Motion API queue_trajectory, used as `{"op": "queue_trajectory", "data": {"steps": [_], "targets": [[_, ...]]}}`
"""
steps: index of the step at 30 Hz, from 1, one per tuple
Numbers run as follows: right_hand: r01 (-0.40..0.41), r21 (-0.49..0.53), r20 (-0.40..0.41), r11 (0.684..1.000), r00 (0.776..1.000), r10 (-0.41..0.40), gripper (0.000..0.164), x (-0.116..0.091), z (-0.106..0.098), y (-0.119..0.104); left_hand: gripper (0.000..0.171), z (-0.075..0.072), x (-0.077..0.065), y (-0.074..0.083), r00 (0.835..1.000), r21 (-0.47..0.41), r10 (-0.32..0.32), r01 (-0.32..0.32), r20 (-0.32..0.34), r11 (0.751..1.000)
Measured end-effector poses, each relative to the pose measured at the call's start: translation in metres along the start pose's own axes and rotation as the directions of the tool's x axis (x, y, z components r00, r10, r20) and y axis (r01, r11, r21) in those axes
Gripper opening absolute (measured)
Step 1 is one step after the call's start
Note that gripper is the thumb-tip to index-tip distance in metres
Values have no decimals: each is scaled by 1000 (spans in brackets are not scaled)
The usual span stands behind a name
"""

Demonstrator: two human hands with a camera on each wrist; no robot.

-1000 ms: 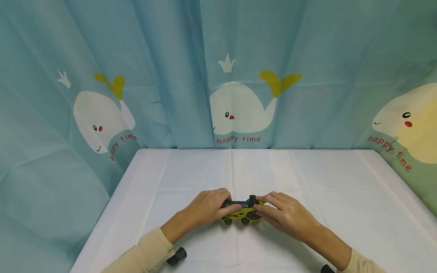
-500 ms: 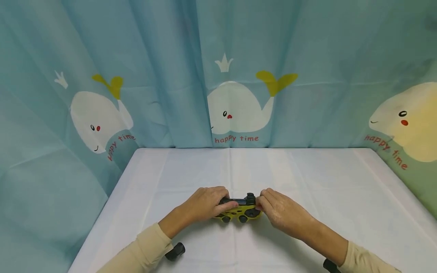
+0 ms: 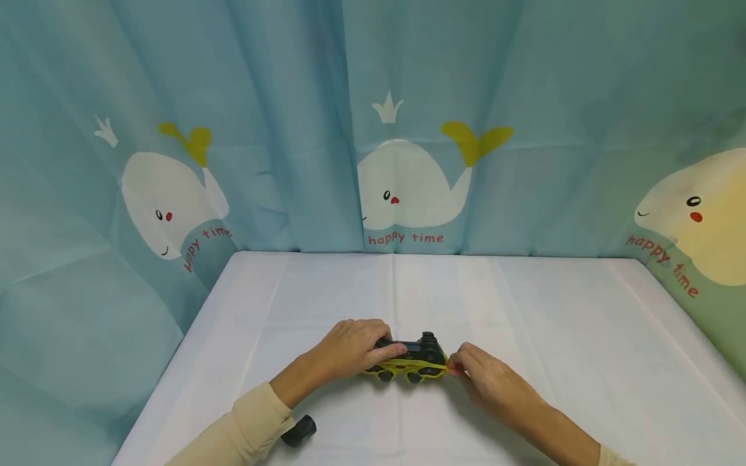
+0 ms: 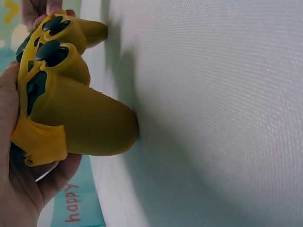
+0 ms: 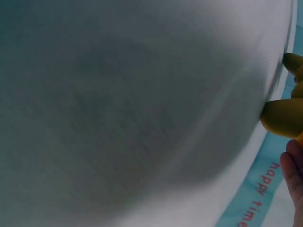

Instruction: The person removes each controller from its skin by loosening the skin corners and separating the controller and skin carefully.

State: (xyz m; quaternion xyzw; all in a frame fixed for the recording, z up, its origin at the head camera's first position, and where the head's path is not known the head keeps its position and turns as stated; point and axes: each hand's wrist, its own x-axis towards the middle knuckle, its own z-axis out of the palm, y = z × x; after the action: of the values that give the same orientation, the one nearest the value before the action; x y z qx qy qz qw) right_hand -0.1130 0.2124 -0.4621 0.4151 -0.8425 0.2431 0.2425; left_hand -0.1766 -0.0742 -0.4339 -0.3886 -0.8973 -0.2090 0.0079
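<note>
A black game controller (image 3: 430, 353) in a yellow, rubbery cover (image 4: 90, 123) stands with its handles down on the white table. My left hand (image 3: 350, 349) grips its left end, thumb across the near side. At the right end my right hand (image 3: 495, 383) pinches the cover's edge and stretches it out from the black body. A loose flap (image 4: 45, 142) of the cover is folded over near my left palm in the left wrist view. At the right wrist view's edge, a yellow handle (image 5: 284, 117) shows above the right fingers (image 5: 292, 163).
The white-clothed table (image 3: 326, 285) runs back to a blue curtain (image 3: 291, 129) printed with whales. A black cylindrical piece (image 3: 299, 432) shows beside my left sleeve.
My right hand has moved from the controller's upper right corner down and slightly right, drawing the cover's edge out and baring more black body. My left hand keeps its grip.
</note>
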Motion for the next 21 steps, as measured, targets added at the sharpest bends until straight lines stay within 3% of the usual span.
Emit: {"op": "queue_trajectory", "data": {"steps": [4, 6, 8, 9, 11, 13, 14, 16, 17, 20, 21], "targets": [[-82, 163, -10, 983, 996, 85, 8, -2, -1, 0, 34, 4, 1, 1, 1000, -37, -16, 16, -16, 999], [-206, 295, 56, 933, 978, 199, 13, -1, -4, -1, 34, 6, 0, 3, 1000, -51, 1, -2, -26, 999], [-381, 435, 176, 816, 925, 338, 11, 0, -8, 0, 33, 8, -3, 5, 998, -56, 38, -40, -42, 998], [-470, 498, 249, 729, 883, 399, 7, 1, -10, 0, 32, 9, -4, 6, 997, -54, 59, -62, -54, 997], [-624, 586, 403, 517, 778, 482, 15, 4, -12, 4, 30, 10, -6, 8, 993, -51, 83, -87, -79, 995], [-719, 608, 531, 337, 683, 501, 29, 8, -13, 11, 29, 10, -6, 7, 990, -65, 96, -103, -102, 992], [-747, 609, 580, 266, 649, 492, 36, 10, -13, 14, 28, 10, -6, 6, 990, -77, 94, -103, -106, 992], [-786, 595, 655, 171, 597, 464, 41, 12, -13, 20, 27, 10, -5, 5, 991, -96, 85, -94, -102, 991], [-795, 591, 677, 140, 583, 450, 42, 14, -13, 22, 27, 9, -5, 4, 992, -110, 81, -91, -96, 990], [-800, 593, 699, 90, 568, 435, 46, 19, -15, 25, 27, 8, -3, 3, 994, -125, 66, -77, -89, 989], [-803, 586, 696, 108, 567, 440, 47, 23, -16, 26, 27, 7, -2, 3, 994, -127, 63, -75, -92, 989]]}}
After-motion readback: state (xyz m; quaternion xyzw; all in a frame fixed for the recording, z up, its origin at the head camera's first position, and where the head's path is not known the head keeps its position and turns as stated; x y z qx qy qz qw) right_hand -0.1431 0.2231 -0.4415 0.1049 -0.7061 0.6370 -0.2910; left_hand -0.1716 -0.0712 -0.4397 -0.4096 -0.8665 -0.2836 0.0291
